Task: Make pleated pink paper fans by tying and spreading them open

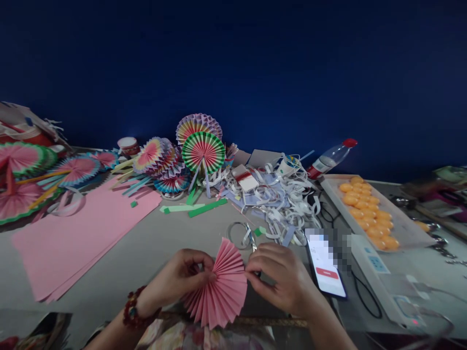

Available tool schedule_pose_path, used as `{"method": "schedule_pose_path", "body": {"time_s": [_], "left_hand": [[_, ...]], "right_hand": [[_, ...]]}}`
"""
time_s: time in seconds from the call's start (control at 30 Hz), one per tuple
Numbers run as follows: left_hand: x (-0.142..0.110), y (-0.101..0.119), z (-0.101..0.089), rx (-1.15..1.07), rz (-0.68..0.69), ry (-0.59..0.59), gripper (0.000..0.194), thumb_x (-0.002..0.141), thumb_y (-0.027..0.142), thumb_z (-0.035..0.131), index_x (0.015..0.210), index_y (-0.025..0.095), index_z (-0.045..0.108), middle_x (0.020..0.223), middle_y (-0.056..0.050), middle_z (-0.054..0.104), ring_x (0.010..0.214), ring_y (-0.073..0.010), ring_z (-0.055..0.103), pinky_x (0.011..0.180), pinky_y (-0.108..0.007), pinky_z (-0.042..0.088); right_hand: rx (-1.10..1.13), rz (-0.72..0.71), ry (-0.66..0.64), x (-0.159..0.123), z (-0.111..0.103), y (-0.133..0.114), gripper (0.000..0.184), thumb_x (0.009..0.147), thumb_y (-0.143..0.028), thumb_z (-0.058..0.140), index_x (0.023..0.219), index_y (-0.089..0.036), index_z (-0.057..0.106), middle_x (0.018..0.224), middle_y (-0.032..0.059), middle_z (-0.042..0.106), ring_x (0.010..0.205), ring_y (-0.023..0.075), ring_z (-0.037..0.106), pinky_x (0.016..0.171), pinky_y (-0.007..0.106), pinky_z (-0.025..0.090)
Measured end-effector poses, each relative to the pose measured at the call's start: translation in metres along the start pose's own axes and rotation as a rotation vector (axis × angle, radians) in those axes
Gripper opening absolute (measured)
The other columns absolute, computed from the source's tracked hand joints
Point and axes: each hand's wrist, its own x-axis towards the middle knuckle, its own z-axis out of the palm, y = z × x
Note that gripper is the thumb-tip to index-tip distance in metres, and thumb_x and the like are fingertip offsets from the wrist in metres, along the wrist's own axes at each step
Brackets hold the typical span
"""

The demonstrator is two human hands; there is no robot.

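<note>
A pink pleated paper fan (226, 294), spread about half open, is held up over the near edge of the table. My left hand (184, 276), with a red beaded bracelet at the wrist, pinches it near the centre where the folds gather. At the fan's right edge, the thumb and forefinger of my right hand (282, 274) close on a fold. Scissors (251, 238) lie just beyond my right hand, partly hidden by it. Beside them are a roll of clear tape (237, 234) and small green paper scraps (260, 231).
Pink paper sheets (83, 228) lie left; finished paper fans (203, 152) stand behind. White paper strips (280, 194) are heaped at centre. Rightward are a phone (324, 265), a power strip (379, 277), a tray (416, 233) of orange capsules (365, 209) and a bottle (330, 158).
</note>
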Motion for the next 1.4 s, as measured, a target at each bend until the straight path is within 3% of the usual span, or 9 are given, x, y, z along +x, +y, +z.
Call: {"method": "schedule_pose_path", "body": {"time_s": [0.73,1.1,1.4], "left_hand": [[0.001,-0.002,-0.0022,0.066,-0.014,-0.032,0.036,0.086,0.046,0.066,0.074,0.012,0.063,0.061,0.003,0.049,0.054,-0.0077,0.039,0.048,-0.019,0.026],[-0.0003,-0.0006,-0.0013,0.04,-0.005,-0.025,0.032,0.086,0.042,0.066,0.074,0.012,0.064,0.063,0.002,0.05,0.056,-0.0081,0.038,0.05,-0.019,0.026],[-0.0003,-0.0004,-0.0027,0.057,0.004,-0.023,0.03,0.088,0.039,0.065,0.076,0.012,0.066,0.067,0.0,0.055,0.06,-0.0094,0.041,0.052,-0.019,0.029]], "right_hand": [[0.0,-0.009,-0.024,-0.0012,0.0013,0.0024,0.008,0.089,-0.013,0.058,0.086,-0.021,0.059,0.077,0.0003,0.068,0.07,0.014,0.057,0.067,0.027,0.04],[-0.02,-0.058,-0.032,-0.0029,0.0031,0.0071,0.01,0.094,-0.018,0.055,0.094,-0.021,0.064,0.081,0.0021,0.071,0.071,0.0143,0.06,0.07,0.028,0.045],[-0.058,-0.045,-0.071,-0.0019,0.0026,0.0071,0.012,0.094,-0.017,0.053,0.087,-0.021,0.062,0.077,0.0012,0.069,0.07,0.0143,0.058,0.067,0.028,0.041]]}}
